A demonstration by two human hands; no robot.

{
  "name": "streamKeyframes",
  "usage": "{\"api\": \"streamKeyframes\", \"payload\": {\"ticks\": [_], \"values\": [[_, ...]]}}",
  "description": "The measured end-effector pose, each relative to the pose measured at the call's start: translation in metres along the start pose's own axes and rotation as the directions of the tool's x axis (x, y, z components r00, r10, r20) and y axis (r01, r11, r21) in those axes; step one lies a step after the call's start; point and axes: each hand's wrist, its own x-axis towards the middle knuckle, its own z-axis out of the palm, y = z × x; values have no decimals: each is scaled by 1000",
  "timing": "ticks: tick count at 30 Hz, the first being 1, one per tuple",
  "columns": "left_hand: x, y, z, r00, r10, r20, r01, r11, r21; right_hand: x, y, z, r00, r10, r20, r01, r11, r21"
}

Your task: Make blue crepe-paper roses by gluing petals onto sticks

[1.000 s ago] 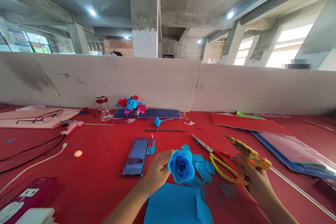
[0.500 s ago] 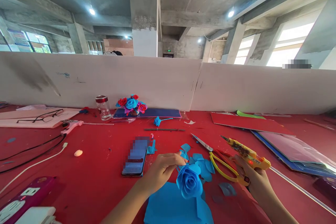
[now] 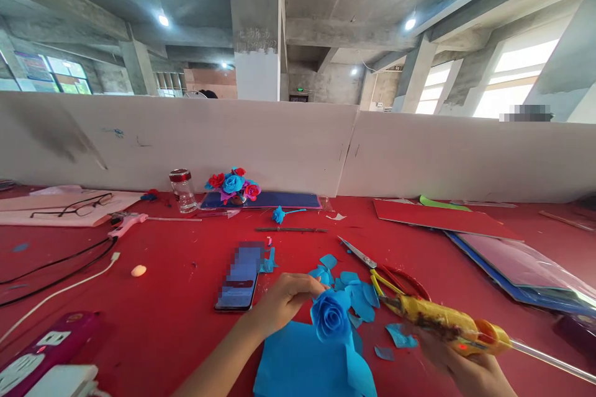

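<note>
My left hand (image 3: 289, 299) pinches a blue paper rose (image 3: 331, 316), whose spiral of petals faces me. Below the rose lies a sheet of blue paper (image 3: 298, 360). In my right hand (image 3: 459, 360) is a yellow glue gun (image 3: 447, 322) with a red light on its side and a clear glue stick (image 3: 549, 356) out of its back. Its nozzle points left toward the rose, apart from it. Loose blue paper petals (image 3: 361, 298) lie just behind the rose. Scissors (image 3: 358, 252) with yellow and red handles rest behind the gun, which partly covers them.
A phone (image 3: 239, 276) lies left of my left hand. Farther back stand a glass jar (image 3: 183, 191) and a paper flower arrangement (image 3: 234, 186). A purple power strip (image 3: 51, 347) is at front left, folders (image 3: 521, 267) at right. A white partition (image 3: 186, 142) closes the back.
My right hand has brought the glue gun left and down, closer to the rose, and uncovered more of the scissors' red handle. My left hand and the rose have shifted slightly.
</note>
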Motion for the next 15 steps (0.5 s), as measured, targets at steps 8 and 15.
{"api": "streamKeyframes", "payload": {"ticks": [8, 15], "values": [[-2, -7, 14, 960, -262, 99, 277, 839, -469, -13, -40, 27, 993, -97, 61, 103, 989, -110], [-2, -10, 19, 948, -301, 105, 295, 701, -650, -13, -47, 37, 993, -89, 78, 95, 992, -82]]}}
